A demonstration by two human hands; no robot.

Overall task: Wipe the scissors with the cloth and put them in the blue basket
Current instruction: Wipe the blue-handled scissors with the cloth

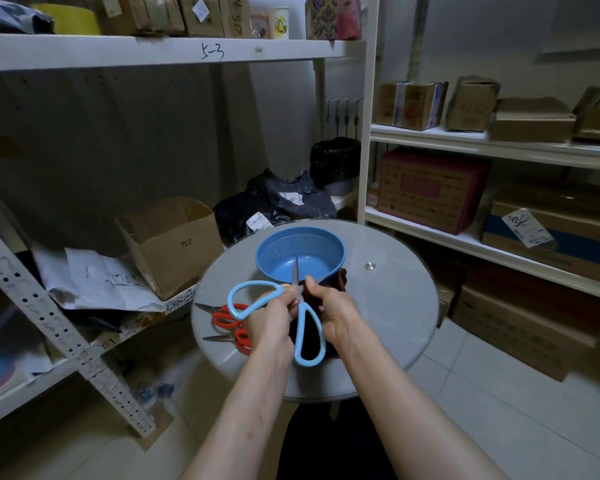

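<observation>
The left hand (269,318) grips the blue scissors (307,362) near the pivot, blades spread. The right hand (333,306) pinches a dark cloth (340,277) against one blade. Both hold them above the near part of the table (378,306). Just beyond, the basket (278,251) looks empty, one blade tip pointing over it. Two red scissors (227,317) lie to the left on the table. I judge the wiping under way and nothing placed yet, so the red pairs probably remain to be done too.
</observation>
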